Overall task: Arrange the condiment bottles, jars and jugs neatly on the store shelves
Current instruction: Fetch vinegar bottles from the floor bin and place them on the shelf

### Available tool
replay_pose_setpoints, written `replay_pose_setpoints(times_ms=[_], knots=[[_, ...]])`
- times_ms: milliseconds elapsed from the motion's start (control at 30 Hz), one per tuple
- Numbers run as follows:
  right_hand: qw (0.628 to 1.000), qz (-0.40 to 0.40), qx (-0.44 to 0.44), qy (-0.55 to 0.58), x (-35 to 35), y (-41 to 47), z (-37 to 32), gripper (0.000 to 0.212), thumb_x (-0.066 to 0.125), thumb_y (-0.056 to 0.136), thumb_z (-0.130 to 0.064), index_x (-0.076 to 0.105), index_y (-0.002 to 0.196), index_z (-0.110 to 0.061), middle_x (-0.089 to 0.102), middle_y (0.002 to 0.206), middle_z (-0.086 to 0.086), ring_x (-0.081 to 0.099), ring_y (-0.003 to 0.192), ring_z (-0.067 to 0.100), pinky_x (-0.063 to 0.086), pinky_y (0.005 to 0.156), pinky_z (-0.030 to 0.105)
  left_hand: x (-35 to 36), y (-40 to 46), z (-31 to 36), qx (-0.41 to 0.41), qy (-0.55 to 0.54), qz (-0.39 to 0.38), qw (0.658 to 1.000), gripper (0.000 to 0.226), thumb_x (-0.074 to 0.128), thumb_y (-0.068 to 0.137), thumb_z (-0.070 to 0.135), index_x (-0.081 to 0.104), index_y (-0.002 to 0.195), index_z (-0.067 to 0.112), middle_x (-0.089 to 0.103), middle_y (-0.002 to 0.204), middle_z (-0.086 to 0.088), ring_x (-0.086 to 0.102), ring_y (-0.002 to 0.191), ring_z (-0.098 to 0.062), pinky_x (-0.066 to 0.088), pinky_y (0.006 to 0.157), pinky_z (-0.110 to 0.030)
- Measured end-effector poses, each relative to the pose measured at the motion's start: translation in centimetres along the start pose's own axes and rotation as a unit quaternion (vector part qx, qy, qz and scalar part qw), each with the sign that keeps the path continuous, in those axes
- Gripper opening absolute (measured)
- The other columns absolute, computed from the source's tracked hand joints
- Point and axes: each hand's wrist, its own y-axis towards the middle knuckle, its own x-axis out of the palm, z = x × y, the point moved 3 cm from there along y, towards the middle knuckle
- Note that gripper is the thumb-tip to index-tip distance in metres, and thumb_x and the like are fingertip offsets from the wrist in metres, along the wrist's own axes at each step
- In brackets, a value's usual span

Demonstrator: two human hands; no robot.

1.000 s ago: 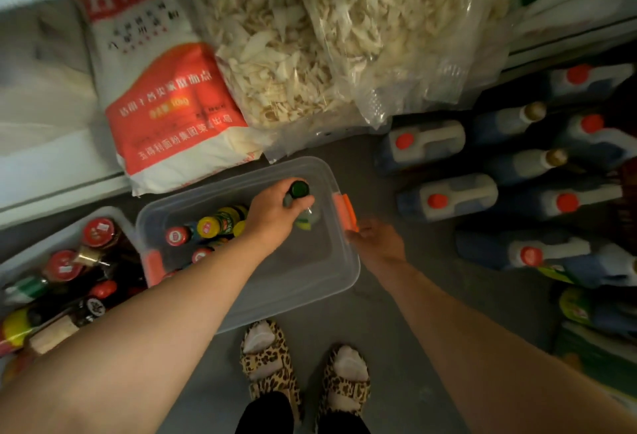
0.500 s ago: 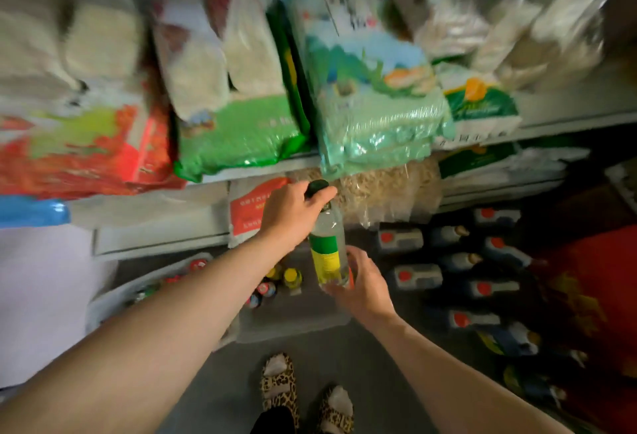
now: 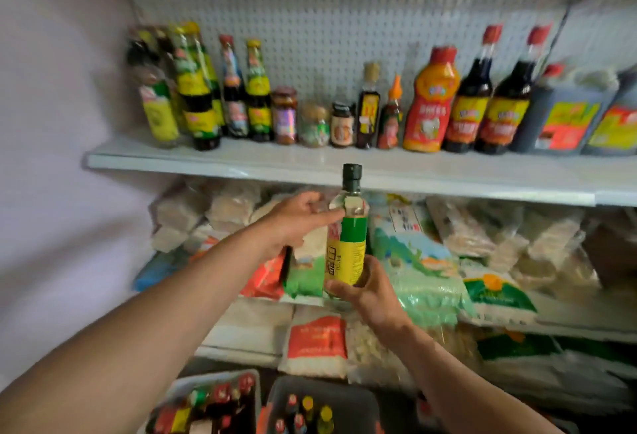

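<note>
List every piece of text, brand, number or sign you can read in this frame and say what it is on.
"白醋": large characters, turned sideways, on the yellow part of the label of the clear black-capped bottle held in both hands; reading not certain.
Small print on that label: too small to read.
Labels on the row of sauce bottles and jars on the upper white shelf: blurred, unreadable.
Print on the red-and-white bag and the green-and-white bags below: blurred, unreadable.

Shelf [image 3: 241,158] front strip bare, bottles [image 3: 362,116] lining the rear, low jars [image 3: 312,123] mid-row, headroom above them
</note>
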Motion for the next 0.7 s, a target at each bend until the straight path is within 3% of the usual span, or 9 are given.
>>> replay_pose_setpoints(times_ms=[67,133,200,367,467,533,633,700], knots=[[0.998,-0.041,-0.011,0.045,1.8,0.5,-3.0,0.067,0.089,0.073,-0.016,0.05,0.127,-0.012,0.073,0.108,0.011,0.073,0.096,0.026,0.062,0.072,0.041,-1.7,-1.3,0.7,-0.003,-0.022,-0.024,0.999,0.065,0.08,0.073,0.048,0.056,0.13,0.026,0.07,0.117,0.008,0.061,0.118,-0.015,0.049,0.092,-0.044],[0.995,-0.07,-0.027,0.061,3.5,0.9,-5.6,0.072,0.091,0.069,-0.024,0.051,0.129,-0.014,0.072,0.113,0.013,0.07,0.105,0.032,0.059,0.084,0.054,-3.2,-2.2,1.7,0.001,-0.069,-0.039,0.997,0.063,0.081,0.068,0.044,0.061,0.124,0.026,0.073,0.113,0.006,0.065,0.114,-0.017,0.049,0.098,-0.05],[0.992,-0.1,-0.045,0.06,5.1,1.5,-7.9,0.075,0.091,0.066,-0.027,0.052,0.13,-0.018,0.072,0.115,0.012,0.068,0.11,0.033,0.055,0.094,0.056,-4.7,-2.7,2.8,0.017,-0.098,-0.035,0.994,0.055,0.081,0.07,0.038,0.064,0.12,0.023,0.074,0.112,0.0,0.067,0.112,-0.023,0.048,0.101,-0.051],[0.985,-0.149,-0.076,0.038,8.6,3.7,-12.0,0.069,0.089,0.071,-0.028,0.055,0.131,-0.017,0.07,0.12,0.015,0.066,0.113,0.037,0.051,0.1,0.059,-9.8,-2.7,4.9,0.055,-0.135,-0.025,0.989,0.062,0.082,0.062,0.036,0.067,0.118,0.013,0.075,0.106,-0.008,0.071,0.098,-0.025,0.056,0.084,-0.042],[0.983,-0.154,-0.098,-0.002,11.4,5.6,-13.5,0.062,0.084,0.076,-0.039,0.06,0.129,-0.02,0.071,0.12,0.007,0.066,0.114,0.029,0.051,0.1,0.052,-13.4,-2.0,5.1,0.063,-0.129,0.04,0.989,0.046,0.084,0.064,0.037,0.071,0.105,0.02,0.077,0.099,0.001,0.07,0.101,-0.022,0.051,0.088,-0.042],[0.983,-0.145,-0.112,-0.031,14.0,7.2,-14.2,0.06,0.083,0.075,-0.044,0.061,0.128,-0.024,0.072,0.118,0.0,0.067,0.112,0.021,0.054,0.097,0.044,-16.2,-1.0,4.7,0.062,-0.123,0.079,0.987,0.033,0.086,0.07,0.035,0.071,0.098,0.024,0.077,0.094,0.009,0.069,0.096,-0.012,0.048,0.081,-0.035],[0.986,-0.118,-0.112,-0.048,18.5,10.4,-14.3,0.055,0.086,0.077,-0.029,0.057,0.123,-0.027,0.073,0.109,-0.006,0.069,0.102,0.015,0.058,0.083,0.034,-20.8,0.6,3.7,0.06,-0.114,0.123,0.984,0.04,0.086,0.071,0.037,0.069,0.106,0.027,0.076,0.096,0.012,0.067,0.09,-0.005,0.042,0.066,-0.024],[0.987,-0.101,-0.108,-0.055,21.8,12.7,-14.2,0.056,0.087,0.077,-0.021,0.052,0.12,-0.027,0.072,0.107,-0.005,0.069,0.098,0.011,0.058,0.08,0.03,-24.1,1.7,2.8,0.068,-0.094,0.144,0.983,0.048,0.088,0.068,0.039,0.068,0.109,0.026,0.076,0.1,0.009,0.07,0.091,-0.01,0.048,0.068,-0.027]])
